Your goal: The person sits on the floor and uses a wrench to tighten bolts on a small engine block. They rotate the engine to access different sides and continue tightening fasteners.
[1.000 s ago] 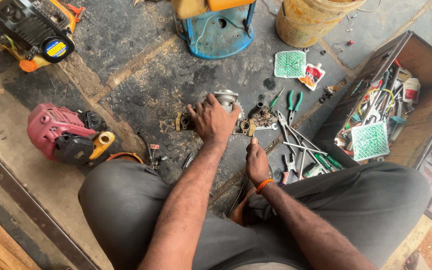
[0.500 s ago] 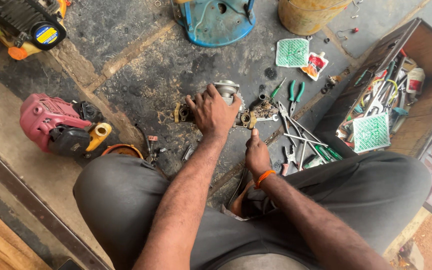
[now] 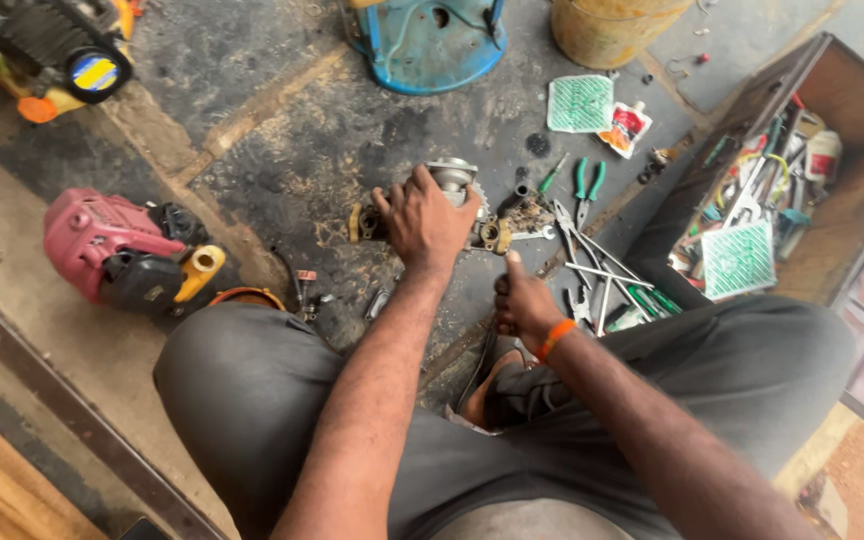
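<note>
Both hands are working low over the dirty floor (image 3: 252, 90). Going from the left, a red engine part (image 3: 102, 240) is lying on the floor, with a black and yellow piece (image 3: 167, 280) touching it. Next, the left hand (image 3: 424, 222) is pressing down on a greasy metal engine part (image 3: 452, 180), fingers curled around its top and holding it tight. That metal part is sitting on the floor, in the middle, just past the person's knees. A bit to the right and nearer, the right hand (image 3: 522, 300) is closed in a fist with the thumb sticking up. It looks like it is gripping something thin, but I cannot tell what. An orange band (image 3: 556, 338) is going around that wrist.

Further right, thin metal tools (image 3: 602, 270) are lying in a messy pile, and green-handled pliers (image 3: 587, 185) are resting near them. At the far right, an open wooden box (image 3: 782, 200) is holding lots of small tools.

To do this well, I think the left hand should be keeping the metal part flat and still, so it is not sliding on the oily floor. The right hand should be moving slowly and straight.
</note>
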`<move>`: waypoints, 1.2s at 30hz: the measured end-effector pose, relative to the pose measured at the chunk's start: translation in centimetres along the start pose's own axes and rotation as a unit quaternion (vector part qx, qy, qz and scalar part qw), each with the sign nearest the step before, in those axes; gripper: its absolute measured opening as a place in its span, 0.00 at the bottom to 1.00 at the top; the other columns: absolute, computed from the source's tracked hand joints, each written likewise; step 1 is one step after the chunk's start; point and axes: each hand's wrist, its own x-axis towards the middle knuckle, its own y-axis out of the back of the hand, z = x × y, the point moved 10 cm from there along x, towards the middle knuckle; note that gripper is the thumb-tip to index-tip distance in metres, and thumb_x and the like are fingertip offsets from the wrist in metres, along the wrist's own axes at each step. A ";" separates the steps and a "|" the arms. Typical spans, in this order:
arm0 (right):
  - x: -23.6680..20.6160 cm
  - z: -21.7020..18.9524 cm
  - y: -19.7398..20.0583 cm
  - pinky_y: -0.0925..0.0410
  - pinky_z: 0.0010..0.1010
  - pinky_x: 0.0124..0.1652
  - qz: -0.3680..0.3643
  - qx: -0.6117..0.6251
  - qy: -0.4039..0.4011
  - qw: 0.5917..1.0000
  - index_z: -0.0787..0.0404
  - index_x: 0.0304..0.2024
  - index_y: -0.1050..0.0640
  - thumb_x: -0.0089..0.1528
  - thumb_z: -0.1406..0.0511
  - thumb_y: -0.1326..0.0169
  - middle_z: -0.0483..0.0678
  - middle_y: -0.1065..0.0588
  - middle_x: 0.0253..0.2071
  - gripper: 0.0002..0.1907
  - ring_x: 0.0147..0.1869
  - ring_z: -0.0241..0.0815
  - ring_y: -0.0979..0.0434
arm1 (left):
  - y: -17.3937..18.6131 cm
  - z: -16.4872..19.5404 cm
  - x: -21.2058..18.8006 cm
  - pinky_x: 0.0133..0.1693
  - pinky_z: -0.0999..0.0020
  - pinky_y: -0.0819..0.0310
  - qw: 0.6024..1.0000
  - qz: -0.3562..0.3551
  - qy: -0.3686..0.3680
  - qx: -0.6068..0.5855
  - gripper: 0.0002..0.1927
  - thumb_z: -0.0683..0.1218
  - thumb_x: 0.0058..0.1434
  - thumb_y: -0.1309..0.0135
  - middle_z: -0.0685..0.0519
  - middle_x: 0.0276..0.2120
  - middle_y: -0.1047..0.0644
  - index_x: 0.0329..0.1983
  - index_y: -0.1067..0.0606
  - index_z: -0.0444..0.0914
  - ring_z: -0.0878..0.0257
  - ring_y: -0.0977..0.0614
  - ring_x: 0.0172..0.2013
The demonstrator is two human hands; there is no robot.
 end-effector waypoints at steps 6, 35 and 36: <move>0.8 -0.2 1.7 0.51 0.30 0.23 -0.004 -0.068 0.152 0.986 0.51 0.27 0.39 0.69 0.38 0.64 0.37 0.46 0.20 0.29 0.21 0.34 0.49 | -1.0 -0.4 0.4 0.70 0.39 0.52 1.000 -0.016 0.002 0.000 0.40 0.68 0.57 0.42 0.41 0.50 0.19 0.58 0.31 0.33 0.45 0.20 0.53; 2.7 -2.9 -0.5 0.44 0.28 0.29 0.005 -0.139 0.320 0.937 0.56 0.32 0.38 0.73 0.41 0.73 0.38 0.44 0.26 0.31 0.28 0.32 0.45 | -0.2 0.0 0.1 0.68 0.36 0.50 0.999 -0.019 -0.004 0.026 0.39 0.68 0.58 0.44 0.39 0.45 0.19 0.56 0.32 0.31 0.45 0.20 0.51; 2.9 -2.7 -0.6 0.44 0.27 0.29 -0.004 -0.125 0.317 0.940 0.56 0.32 0.39 0.73 0.40 0.73 0.38 0.45 0.27 0.31 0.29 0.32 0.46 | -0.3 0.0 0.1 0.68 0.36 0.50 0.999 -0.026 -0.005 0.032 0.39 0.68 0.59 0.45 0.39 0.44 0.19 0.56 0.32 0.31 0.45 0.20 0.52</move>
